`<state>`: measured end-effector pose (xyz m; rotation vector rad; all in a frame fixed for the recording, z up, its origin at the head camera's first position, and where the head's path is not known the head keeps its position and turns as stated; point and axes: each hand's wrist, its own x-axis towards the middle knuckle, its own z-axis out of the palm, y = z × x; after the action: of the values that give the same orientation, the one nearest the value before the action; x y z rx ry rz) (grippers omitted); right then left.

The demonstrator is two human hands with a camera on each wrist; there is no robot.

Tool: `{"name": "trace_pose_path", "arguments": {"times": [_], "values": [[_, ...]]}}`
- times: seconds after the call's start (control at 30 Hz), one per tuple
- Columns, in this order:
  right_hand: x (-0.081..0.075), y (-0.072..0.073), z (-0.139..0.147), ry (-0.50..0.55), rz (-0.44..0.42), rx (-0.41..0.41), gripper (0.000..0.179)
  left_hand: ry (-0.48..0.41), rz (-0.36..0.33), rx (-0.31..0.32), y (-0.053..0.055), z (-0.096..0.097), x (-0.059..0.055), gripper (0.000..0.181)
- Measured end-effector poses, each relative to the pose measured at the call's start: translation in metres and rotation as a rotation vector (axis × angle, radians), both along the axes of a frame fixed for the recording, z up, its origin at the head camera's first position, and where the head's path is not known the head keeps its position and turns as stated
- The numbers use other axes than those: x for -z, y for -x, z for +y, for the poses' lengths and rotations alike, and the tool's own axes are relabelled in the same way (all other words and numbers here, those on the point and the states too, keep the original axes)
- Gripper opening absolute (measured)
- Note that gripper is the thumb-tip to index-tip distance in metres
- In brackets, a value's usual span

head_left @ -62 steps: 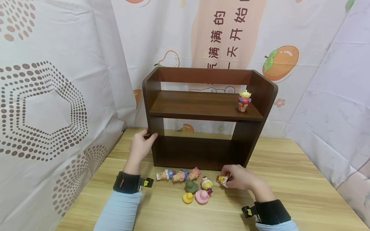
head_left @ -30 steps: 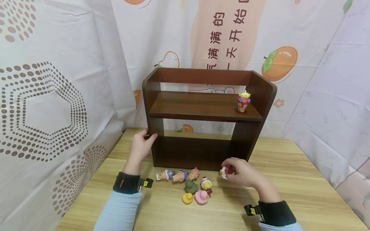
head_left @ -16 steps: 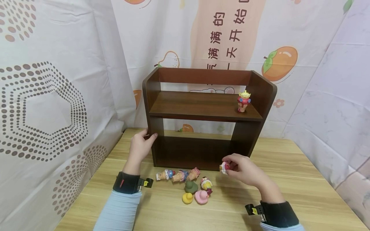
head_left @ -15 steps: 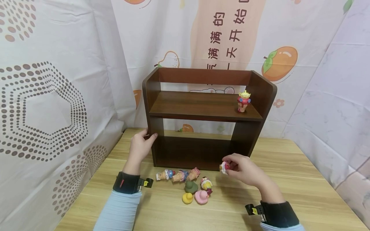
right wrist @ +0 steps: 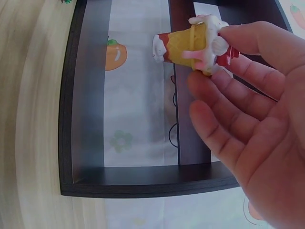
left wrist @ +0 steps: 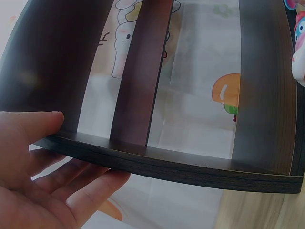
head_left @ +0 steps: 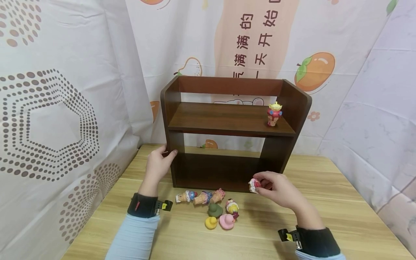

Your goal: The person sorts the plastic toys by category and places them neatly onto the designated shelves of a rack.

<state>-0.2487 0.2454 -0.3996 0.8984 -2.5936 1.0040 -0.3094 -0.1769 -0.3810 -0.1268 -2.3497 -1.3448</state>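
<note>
As the head view shows, the right hand pinches a partly hidden figurine at its left; the left hand grips the shelf's left side.
Left wrist: near toys are cut off. Right wrist: fingertips partly cover the figurine's red end, its cone jutting free.

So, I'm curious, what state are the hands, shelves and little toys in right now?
Shelf unit: upright on the table
Left hand: gripping the shelf unit's left side
Right hand: pinching a figurine
Held figurine: off the table
Alien-topped cone: upright, upper shelf
Three cone figurines: lying down
White-and-yellow figurine: lying down
Green duck, yellow duck, pink duck: upright
</note>
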Motion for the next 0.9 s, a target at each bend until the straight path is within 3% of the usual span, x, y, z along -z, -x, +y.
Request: {"name": "trace_pose_path", "arguments": {"times": [0.3, 0.9], "values": [[-0.005, -0.003, 0.003, 0.025, 0.039, 0.041, 0.027, -0.004, -0.009, 0.004, 0.0, 0.001, 0.0, 0.035], [-0.019, -0.006, -0.001, 0.042, 0.197, 0.064, 0.032, -0.005, -0.006, 0.005, 0.001, 0.0, -0.001, 0.034]]}}
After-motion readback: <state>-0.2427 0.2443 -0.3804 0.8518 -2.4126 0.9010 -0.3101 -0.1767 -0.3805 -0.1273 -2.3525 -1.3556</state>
